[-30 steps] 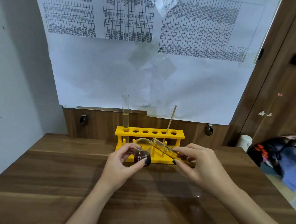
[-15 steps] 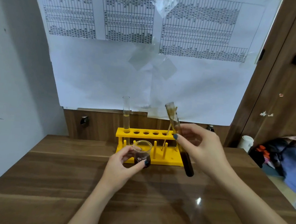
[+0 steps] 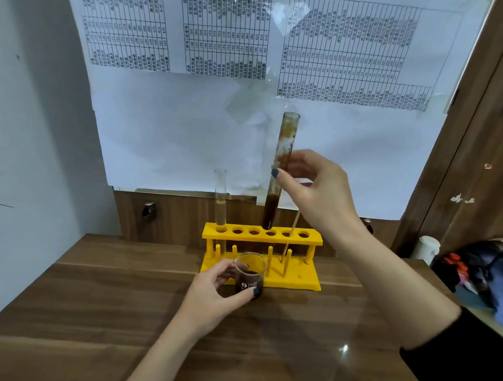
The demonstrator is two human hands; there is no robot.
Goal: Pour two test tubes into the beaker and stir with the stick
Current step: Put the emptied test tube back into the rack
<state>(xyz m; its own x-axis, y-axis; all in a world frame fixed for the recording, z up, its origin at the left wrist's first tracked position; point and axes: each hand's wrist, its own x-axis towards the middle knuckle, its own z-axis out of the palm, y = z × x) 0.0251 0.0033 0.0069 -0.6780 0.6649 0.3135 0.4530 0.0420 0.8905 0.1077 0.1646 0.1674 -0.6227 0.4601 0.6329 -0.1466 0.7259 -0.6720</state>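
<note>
Dark tube (image 3: 280, 174) now uprighted from pour, pinched by right hand (image 3: 311, 190) over rack (image 3: 262, 237) hole; beaker (image 3: 249, 279) on counter (image 3: 307, 334) held by left hand (image 3: 215, 294); clear tube (image 3: 220, 199) unpoured

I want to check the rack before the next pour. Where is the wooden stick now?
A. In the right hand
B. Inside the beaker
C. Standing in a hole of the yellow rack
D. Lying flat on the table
C: the stick leans through a hole of the yellow rack, right of the dark test tube.
</note>
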